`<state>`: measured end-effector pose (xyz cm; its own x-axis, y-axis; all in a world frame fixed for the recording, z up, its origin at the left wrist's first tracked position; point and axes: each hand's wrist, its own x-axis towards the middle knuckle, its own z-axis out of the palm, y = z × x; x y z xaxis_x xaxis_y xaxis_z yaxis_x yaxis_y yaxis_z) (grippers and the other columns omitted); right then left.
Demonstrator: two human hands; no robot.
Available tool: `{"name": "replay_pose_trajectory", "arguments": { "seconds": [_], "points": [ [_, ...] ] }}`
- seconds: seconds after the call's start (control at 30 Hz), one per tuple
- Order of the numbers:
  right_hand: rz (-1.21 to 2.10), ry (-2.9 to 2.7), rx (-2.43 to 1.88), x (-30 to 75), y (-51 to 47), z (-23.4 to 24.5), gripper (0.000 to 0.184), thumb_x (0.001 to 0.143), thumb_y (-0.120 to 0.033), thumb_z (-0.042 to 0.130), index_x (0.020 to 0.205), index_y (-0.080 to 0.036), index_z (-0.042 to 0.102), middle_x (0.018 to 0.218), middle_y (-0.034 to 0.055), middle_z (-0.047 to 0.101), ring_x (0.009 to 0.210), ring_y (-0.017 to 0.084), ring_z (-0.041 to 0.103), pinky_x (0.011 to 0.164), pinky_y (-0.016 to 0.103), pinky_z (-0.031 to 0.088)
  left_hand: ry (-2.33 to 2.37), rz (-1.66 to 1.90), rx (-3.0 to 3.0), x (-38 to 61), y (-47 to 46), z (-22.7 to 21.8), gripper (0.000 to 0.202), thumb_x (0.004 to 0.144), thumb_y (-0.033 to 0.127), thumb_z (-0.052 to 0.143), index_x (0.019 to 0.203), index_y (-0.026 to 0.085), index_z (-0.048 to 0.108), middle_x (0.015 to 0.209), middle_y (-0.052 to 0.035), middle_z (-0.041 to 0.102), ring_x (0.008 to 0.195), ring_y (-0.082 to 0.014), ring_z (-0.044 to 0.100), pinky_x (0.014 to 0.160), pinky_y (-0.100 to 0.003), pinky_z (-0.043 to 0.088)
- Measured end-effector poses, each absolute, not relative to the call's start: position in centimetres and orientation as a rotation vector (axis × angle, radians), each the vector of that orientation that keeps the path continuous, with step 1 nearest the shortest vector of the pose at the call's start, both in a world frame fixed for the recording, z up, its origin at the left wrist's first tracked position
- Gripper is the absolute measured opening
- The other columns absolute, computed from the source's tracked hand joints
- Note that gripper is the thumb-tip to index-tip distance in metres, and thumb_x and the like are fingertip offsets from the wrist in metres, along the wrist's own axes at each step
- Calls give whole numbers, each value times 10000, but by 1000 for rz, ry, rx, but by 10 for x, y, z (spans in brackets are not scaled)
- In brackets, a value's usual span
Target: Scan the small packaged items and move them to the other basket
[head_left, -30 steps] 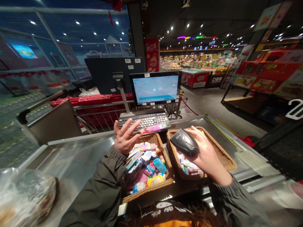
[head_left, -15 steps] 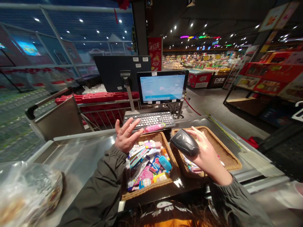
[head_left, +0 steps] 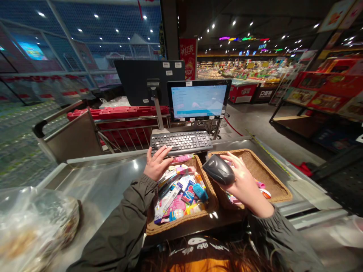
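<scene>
My left hand (head_left: 157, 164) is open, its fingers stretched over the back left corner of the left wicker basket (head_left: 213, 192), close to the front edge of the black keyboard (head_left: 181, 142). That basket holds many small packets and tubes. A pink tube (head_left: 183, 158) lies along its back side, near my left fingertips. In my right hand (head_left: 241, 176) is a black handheld barcode scanner (head_left: 219, 170), held above the right wicker basket (head_left: 273, 181). The scanner and hand partly hide small items in that basket, among them a pink piece (head_left: 260, 184).
A lit monitor (head_left: 200, 100) stands behind the keyboard, with a second screen (head_left: 136, 83) beside it, back turned. On the metal counter (head_left: 99, 192) at left rests a clear plastic bag (head_left: 36, 223) with goods. Beyond are a metal cart (head_left: 127, 132) and store shelves.
The pink tube, earlier by my left fingertips in front of the keyboard, now lies at the back of the left basket. My left hand's fingers have come closer together. The scanner stays in my right hand.
</scene>
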<state>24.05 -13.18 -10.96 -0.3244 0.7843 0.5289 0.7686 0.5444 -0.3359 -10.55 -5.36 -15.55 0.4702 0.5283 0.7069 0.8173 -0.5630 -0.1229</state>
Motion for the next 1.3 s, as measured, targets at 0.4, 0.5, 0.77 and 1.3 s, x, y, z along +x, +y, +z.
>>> {"name": "replay_pose_trajectory", "arguments": {
  "seconds": [0.4,0.5,0.77,1.3],
  "points": [
    [64,-2188,-1278,237,-123,-120,320,765,-372,692,1050,-226,689,1331,146,584,1359,387,424,1068,668,342,-1331,-619,-2380,-131,-55,-188,180,934,225,513,940,240,692,1435,-111,547,1373,-275,465,1176,-655,38],
    [79,-2202,-1271,237,-120,-121,333,758,-361,699,1062,-226,689,1342,142,578,1365,382,416,1082,659,332,-1423,-506,-2420,-138,-55,-197,151,887,182,540,913,233,679,1446,-107,538,1382,-287,451,1157,-688,55],
    [87,-2170,-1266,241,-119,-119,324,781,-357,677,1074,-218,686,1333,150,576,1356,385,422,1083,672,322,-1630,-240,-2514,-139,-58,-200,309,722,187,740,1022,206,667,1522,-194,414,1413,-368,383,1124,-717,161],
    [-192,-1795,-1508,361,-133,-124,327,769,-438,680,1012,-221,652,1271,139,609,1321,381,474,1100,625,346,-1085,-419,-2852,28,-27,-158,372,819,508,681,1038,209,708,1518,-154,434,1434,-359,332,1152,-682,129]
  ]
}}
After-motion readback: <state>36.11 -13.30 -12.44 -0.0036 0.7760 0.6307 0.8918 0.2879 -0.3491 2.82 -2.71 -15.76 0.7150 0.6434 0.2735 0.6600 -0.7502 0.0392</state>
